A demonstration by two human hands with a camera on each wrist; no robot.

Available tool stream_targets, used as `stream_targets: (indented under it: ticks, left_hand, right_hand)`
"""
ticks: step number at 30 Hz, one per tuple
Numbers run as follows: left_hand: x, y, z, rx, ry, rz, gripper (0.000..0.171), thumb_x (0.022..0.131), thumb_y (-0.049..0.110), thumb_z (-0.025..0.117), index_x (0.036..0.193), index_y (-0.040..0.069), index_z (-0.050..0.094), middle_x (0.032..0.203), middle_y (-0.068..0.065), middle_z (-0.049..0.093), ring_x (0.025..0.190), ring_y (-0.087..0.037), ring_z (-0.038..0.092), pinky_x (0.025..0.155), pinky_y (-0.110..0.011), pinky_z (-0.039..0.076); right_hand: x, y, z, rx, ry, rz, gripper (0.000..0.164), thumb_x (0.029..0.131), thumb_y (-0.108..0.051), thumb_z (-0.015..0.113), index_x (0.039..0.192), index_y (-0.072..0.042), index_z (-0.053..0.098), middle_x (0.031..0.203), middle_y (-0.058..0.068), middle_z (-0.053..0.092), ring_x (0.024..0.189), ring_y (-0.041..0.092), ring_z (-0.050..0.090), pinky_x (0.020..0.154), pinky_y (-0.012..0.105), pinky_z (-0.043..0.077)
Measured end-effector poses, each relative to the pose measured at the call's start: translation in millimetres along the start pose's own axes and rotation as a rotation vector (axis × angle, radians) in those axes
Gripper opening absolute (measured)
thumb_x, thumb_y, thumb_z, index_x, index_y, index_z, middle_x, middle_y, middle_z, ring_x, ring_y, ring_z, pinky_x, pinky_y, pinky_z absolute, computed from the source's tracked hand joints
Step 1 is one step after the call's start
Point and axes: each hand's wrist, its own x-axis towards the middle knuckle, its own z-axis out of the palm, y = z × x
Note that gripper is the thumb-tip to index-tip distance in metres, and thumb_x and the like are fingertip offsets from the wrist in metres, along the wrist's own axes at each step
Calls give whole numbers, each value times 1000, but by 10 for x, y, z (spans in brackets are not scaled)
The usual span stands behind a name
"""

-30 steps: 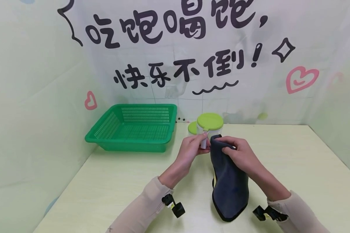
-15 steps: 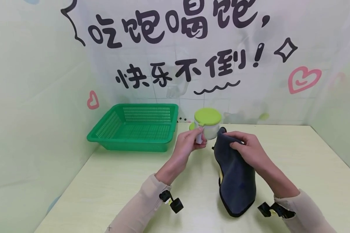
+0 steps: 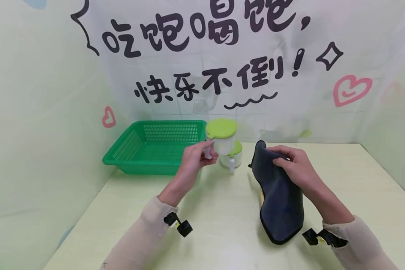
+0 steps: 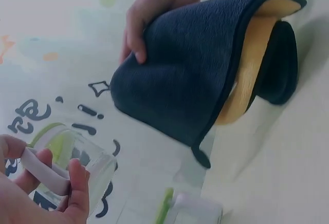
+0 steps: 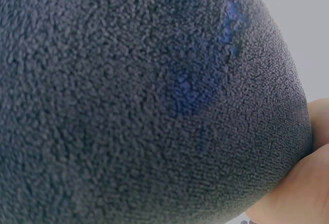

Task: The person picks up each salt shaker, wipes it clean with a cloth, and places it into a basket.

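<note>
My left hand (image 3: 196,159) grips the pale handle (image 4: 45,171) of a clear jar (image 3: 224,144) with a green lid (image 3: 221,128), held above the table beside the basket. A second lidded jar (image 3: 230,161) of the same kind stands on the table behind it, its handle facing me. In my right hand (image 3: 295,165) a dark grey cloth (image 3: 281,202) is pinched near its top and hangs down. The left wrist view shows the cloth's yellow underside (image 4: 247,70) and black edging. Its dark fabric (image 5: 128,106) fills most of the right wrist view, with bluish spots on it.
A green plastic basket (image 3: 148,169) with slotted walls stands at the back left of the pale wooden table (image 3: 216,228). Behind the table hangs a white printed curtain (image 3: 273,116). A small black camera (image 3: 180,225) is strapped to each wrist.
My left hand has lifted the jar and carried it left toward the basket, uncovering the second jar behind. My right hand has drifted slightly right with the cloth.
</note>
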Motion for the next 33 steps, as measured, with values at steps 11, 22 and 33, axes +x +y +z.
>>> stream_targets:
  ticks: [11, 22, 33]
  left_hand:
    - [120, 287, -816, -23, 83, -100, 31, 103, 30, 55, 79, 10, 55, 111, -13, 63, 87, -18, 66, 85, -25, 59]
    - [482, 572, -1725, -20, 224, -254, 16, 102, 27, 49, 107, 11, 51, 129, -11, 52, 90, -16, 65, 85, -20, 58]
    - [831, 574, -2205, 139, 252, -361, 15, 107, 28, 35, 109, 16, 42, 122, -13, 48, 92, -19, 63, 79, -20, 59]
  right_hand:
    - [-17, -4, -33, 0, 8, 3, 38, 100, -3, 56, 137, -3, 65, 140, 21, 63, 101, -11, 58, 85, 11, 49]
    - [-1, -3, -58, 6, -3, 14, 38, 100, -4, 55, 138, -3, 64, 140, 22, 62, 98, -8, 60, 83, 13, 51]
    - [8, 24, -90, 32, -2, 36, 37, 101, -4, 54, 137, -3, 64, 140, 21, 63, 97, -2, 63, 82, 17, 53]
